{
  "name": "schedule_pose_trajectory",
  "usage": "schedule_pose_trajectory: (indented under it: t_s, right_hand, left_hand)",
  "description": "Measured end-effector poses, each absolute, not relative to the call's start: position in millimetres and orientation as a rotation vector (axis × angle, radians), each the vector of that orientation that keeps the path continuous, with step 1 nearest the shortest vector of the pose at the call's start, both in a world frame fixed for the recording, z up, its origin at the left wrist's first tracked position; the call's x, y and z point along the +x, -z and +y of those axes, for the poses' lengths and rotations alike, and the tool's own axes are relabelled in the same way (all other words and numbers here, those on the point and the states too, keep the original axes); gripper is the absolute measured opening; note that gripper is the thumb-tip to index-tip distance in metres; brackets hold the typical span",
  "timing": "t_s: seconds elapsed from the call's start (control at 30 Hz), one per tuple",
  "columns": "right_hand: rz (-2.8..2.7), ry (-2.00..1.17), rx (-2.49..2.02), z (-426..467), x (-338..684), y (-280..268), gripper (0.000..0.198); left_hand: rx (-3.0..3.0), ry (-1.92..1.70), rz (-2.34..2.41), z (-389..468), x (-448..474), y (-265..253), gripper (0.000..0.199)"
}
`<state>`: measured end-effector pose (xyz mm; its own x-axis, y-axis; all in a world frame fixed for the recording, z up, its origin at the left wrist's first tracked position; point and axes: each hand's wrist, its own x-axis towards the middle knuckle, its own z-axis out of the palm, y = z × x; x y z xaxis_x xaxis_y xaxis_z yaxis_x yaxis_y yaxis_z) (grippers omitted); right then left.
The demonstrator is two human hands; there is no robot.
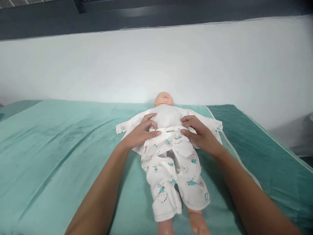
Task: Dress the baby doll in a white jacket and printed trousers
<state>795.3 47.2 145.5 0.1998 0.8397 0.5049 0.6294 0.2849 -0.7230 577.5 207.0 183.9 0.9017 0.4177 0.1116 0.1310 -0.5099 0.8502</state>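
A baby doll (164,99) lies on its back, head at the far end and bare feet towards me. It wears white printed baby trousers (168,143) and a white long-sleeved top (133,124) with its sleeves spread out. My left hand (141,130) is at the left side of the waistband, thumb on the cloth and bent fingers at its upper edge. On the right side, my right hand (199,133) grips the waistband likewise, fingers curled above and thumb below. Between the hands the doll's pale belly (167,116) shows. An opening gapes at the crotch of the trousers.
Under the doll is a light green cloth (73,163) with a few creases. A darker green cloth (276,169) with a pale edging covers the right side. Behind stands a white wall (110,65), with a dark beam (156,16) along its top.
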Motion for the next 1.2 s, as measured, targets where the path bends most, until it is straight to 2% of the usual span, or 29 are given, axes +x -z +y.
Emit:
schedule_pose_trajectory:
  t_s: [0.23, 0.37, 0.43, 0.6, 0.73, 0.93, 1.1, 1.2]
  right_hand:
    - [-1.276, -0.379, -1.549, 57, 796, -147, 0.021]
    - [-1.181, -0.288, -1.762, 72, 798, -151, 0.023]
    - [-1.14, -0.338, -1.805, 83, 802, -154, 0.025]
    - [-0.885, -0.754, -1.524, 108, 814, -153, 0.031]
    - [-0.66, -0.943, -1.293, 116, 819, -140, 0.039]
    - [-0.609, -1.037, -1.19, 108, 823, -129, 0.032]
    - [-0.511, -1.006, -1.071, 93, 819, -129, 0.022]
    - [-0.485, -0.928, -1.095, 85, 811, -129, 0.023]
  left_hand:
    - [2.149, -0.33, 0.354, 216, 577, -189, 0.023]
    - [2.116, -0.458, 0.393, 228, 589, -188, 0.026]
    - [2.091, -0.528, 0.427, 237, 599, -184, 0.025]
    - [2.099, -0.714, 0.641, 253, 623, -168, 0.025]
    - [2.061, -0.844, 0.764, 251, 633, -157, 0.024]
    - [2.174, -0.906, 0.832, 242, 628, -152, 0.024]
    - [2.231, -0.643, 0.977, 232, 615, -155, 0.03]
    - [2.159, -0.599, 1.075, 228, 612, -156, 0.027]
